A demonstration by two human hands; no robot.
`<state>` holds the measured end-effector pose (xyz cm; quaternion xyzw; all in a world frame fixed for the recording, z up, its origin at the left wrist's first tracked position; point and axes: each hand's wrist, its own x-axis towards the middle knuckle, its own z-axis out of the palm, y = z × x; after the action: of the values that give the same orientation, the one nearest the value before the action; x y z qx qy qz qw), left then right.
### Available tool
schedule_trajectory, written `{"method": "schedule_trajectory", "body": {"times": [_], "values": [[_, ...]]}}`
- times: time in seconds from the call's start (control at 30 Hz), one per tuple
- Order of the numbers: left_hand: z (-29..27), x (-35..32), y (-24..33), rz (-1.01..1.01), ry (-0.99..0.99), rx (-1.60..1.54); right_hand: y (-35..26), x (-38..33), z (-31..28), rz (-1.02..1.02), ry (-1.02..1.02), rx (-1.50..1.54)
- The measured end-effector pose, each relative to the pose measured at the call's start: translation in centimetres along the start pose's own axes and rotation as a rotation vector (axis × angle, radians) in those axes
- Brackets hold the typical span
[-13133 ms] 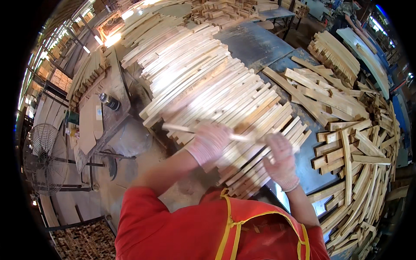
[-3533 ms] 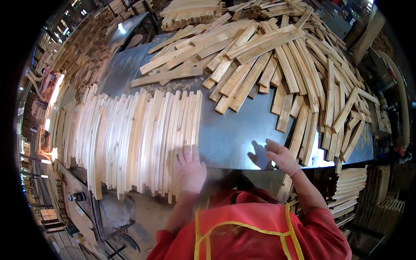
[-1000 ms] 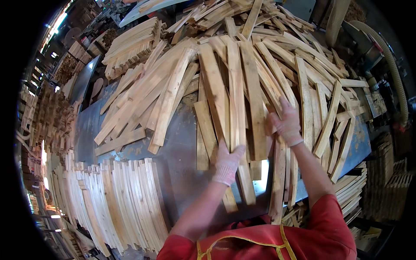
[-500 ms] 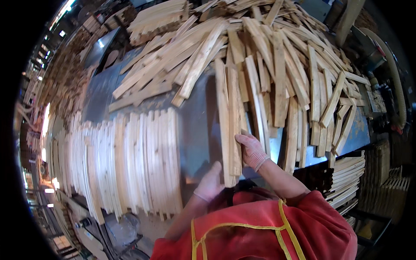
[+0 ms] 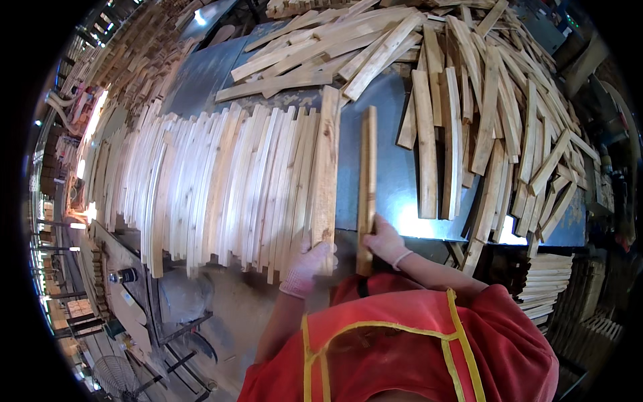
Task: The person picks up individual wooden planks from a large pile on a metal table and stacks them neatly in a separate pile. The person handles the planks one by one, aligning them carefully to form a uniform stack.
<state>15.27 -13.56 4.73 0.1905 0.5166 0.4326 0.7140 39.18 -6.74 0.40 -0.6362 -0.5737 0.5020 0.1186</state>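
Workshop, metal table (image 5: 385, 181); hands clamped: left (image 5: 309, 262) on plank (image 5: 325, 167), right (image 5: 383, 240) on slat (image 5: 366, 181).

Both forearms reach forward, left hand (image 5: 307, 262) and right hand (image 5: 383, 240) curled closed.

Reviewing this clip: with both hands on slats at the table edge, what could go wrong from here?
The left hand grips a rough wooden slat at its overhanging end; it may splinter the hand or tip off the metal table. The right hand holds a narrow slat on edge, which could topple. The loose pile might slide.
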Motion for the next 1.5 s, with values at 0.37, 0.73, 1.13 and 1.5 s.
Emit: {"method": "schedule_trajectory", "body": {"times": [0.37, 0.73, 1.13, 1.5], "values": [[7.6, 1.5, -1.9, -0.190, -0.214, -0.097, 0.9, 6.6, -7.0, -0.357, -0.249, 0.263], [37.8, 28.2, 20.6, 0.677, -0.382, 0.024, 10.5, 9.7, -34.4, -0.141, 0.627, 0.077], [28.8, 26.6, -2.5, 0.556, 0.349, 1.655, 9.0, 16.7, -38.7, -0.004, 0.821, -0.249], [19.8, 13.9, 0.5, 0.549, 0.311, 1.196, 0.6, 2.9, -15.0, -0.117, 0.156, 0.512]]}}
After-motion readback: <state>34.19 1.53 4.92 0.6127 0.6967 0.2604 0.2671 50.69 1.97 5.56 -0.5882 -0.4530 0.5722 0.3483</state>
